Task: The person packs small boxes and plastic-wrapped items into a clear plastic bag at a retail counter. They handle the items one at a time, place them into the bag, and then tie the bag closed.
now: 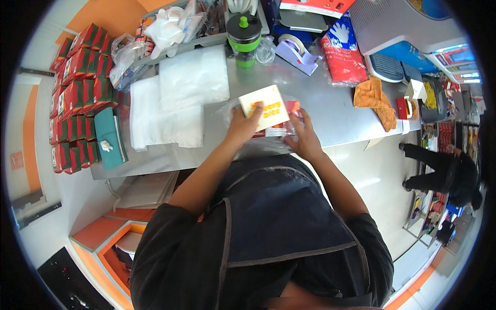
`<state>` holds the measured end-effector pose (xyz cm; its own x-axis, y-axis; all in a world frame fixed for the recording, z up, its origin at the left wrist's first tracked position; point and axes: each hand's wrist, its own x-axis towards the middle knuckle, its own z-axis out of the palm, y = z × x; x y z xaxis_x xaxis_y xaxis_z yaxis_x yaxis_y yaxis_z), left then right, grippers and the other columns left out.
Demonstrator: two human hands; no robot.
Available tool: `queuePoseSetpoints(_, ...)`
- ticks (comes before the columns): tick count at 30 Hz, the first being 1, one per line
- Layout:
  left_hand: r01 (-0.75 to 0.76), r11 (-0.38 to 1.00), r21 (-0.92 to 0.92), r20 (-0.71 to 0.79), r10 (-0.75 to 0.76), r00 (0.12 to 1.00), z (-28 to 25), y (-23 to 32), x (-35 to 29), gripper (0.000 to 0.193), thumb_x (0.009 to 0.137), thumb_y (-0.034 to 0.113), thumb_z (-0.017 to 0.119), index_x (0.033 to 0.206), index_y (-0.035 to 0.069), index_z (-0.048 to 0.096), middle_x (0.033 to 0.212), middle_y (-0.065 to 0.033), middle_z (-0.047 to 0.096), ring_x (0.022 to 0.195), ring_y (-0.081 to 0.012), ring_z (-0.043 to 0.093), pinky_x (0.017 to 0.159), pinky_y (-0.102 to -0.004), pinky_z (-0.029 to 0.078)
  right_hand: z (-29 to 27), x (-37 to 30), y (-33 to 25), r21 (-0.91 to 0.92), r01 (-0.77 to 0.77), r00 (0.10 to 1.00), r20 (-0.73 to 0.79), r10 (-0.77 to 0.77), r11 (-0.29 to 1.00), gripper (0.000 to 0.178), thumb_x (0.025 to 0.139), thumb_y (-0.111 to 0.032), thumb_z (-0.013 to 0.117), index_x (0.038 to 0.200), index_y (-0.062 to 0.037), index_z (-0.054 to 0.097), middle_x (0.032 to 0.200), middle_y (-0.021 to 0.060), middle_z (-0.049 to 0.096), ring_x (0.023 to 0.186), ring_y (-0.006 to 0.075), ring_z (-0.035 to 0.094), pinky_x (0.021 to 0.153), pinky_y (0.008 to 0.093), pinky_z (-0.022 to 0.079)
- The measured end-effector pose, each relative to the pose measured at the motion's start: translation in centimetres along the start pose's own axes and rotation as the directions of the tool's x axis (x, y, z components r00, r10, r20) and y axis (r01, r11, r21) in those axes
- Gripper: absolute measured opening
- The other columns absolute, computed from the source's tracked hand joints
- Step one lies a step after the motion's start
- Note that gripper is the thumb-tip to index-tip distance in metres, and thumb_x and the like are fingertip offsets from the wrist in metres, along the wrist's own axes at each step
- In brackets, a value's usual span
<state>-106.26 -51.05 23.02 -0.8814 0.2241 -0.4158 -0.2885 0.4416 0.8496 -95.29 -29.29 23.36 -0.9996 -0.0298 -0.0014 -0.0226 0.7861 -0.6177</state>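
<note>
Hands, two, apart: left hand [241, 126], clamped on a cream card [272, 105] with yellow print, thumb on top; right hand [307, 139], at the edge of a red packet [293, 107], grip cannot be told. Card: above metal surface [330, 119], partly over packet. Beyond: clear bags [194, 77], left; orange cloth [374, 101], right; purple tape dispenser [305, 59]; lidded cup [244, 41].

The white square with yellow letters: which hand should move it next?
Probably the left hand: its thumb lies across the white square, while the right hand is off to the side, by the red packet.
</note>
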Motion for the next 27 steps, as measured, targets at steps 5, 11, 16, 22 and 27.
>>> queuePoseSetpoints(5, -0.176, 0.984, 0.017, 0.127, 0.172, 0.977, 2.0, 3.0, 6.1, 0.087, 0.101, 0.068, 0.026, 0.139, -0.009, 0.043, 0.131, -0.0373, 0.055, 0.129, -0.0492, 0.051, 0.108, -0.047, 0.042, -0.2, 5.0, 5.7, -0.069, -0.144, 0.964, -0.235, 0.124, 0.987, 0.085, 0.078, -0.022, 0.084, 0.15, -0.0099, 0.04, 0.147, 0.0311, 0.039, 0.132, 0.0497, 0.044, 0.109, 0.0493, 0.043)
queuePoseSetpoints(11, -0.391, 0.639, 0.663, 0.266, 0.287, 0.92, 0.3, 1.4, 2.7, 0.038, 0.099, 0.027, 0.047, 0.119, -0.003, 0.061, 0.125, -0.023, 0.062, 0.124, -0.04, 0.055, 0.1, -0.0503, 0.045, -1.7, 7.5, 2.4, -0.096, -0.228, 0.938, -0.29, 0.191, 0.969, 0.081, 0.081, -0.026, 0.083, 0.149, -0.0085, 0.042, 0.143, 0.0285, 0.043, 0.129, 0.0474, 0.049, 0.107, 0.0484, 0.044)
queuePoseSetpoints(16, -0.651, 0.443, 0.617, 0.442, 0.49, 0.752, 0.0, -1.4, 1.7, 0.021, 0.088, 0.012, 0.059, 0.105, 0.005, 0.069, 0.11, -0.0121, 0.065, 0.113, -0.0319, 0.058, 0.094, -0.0468, 0.045, -0.4, 8.7, 2.5, 0.003, -0.257, 0.912, -0.329, 0.244, 0.966, 0.085, 0.078, -0.027, 0.085, 0.15, -0.0138, 0.042, 0.147, 0.0276, 0.041, 0.133, 0.0467, 0.046, 0.107, 0.0481, 0.045)
queuePoseSetpoints(22, -0.748, 0.507, 0.428, 0.165, 0.77, 0.617, -1.0, -0.7, 1.0, 0.022, 0.083, 0.008, 0.066, 0.104, 0.011, 0.07, 0.112, -0.0073, 0.064, 0.112, -0.0302, 0.058, 0.097, -0.0458, 0.042, -0.6, 7.6, 5.2, 0.292, -0.23, 0.849, -0.406, 0.338, 0.928, 0.086, 0.082, -0.016, 0.081, 0.154, -0.0122, 0.035, 0.144, 0.0235, 0.049, 0.125, 0.0362, 0.056, 0.106, 0.0448, 0.047)
queuePoseSetpoints(27, -0.757, 0.43, 0.491, 0.188, 0.797, 0.574, -0.2, -5.4, 0.5, 0.025, 0.082, 0.007, 0.067, 0.107, 0.011, 0.072, 0.127, -0.0076, 0.062, 0.122, -0.0314, 0.056, 0.102, -0.0468, 0.042, -1.2, -1.0, 10.6, 0.542, -0.347, 0.664, -0.434, 0.609, 0.765, 0.081, 0.087, -0.023, 0.081, 0.152, -0.0039, 0.036, 0.14, 0.0186, 0.052, 0.121, 0.0243, 0.059, 0.096, 0.0371, 0.053)
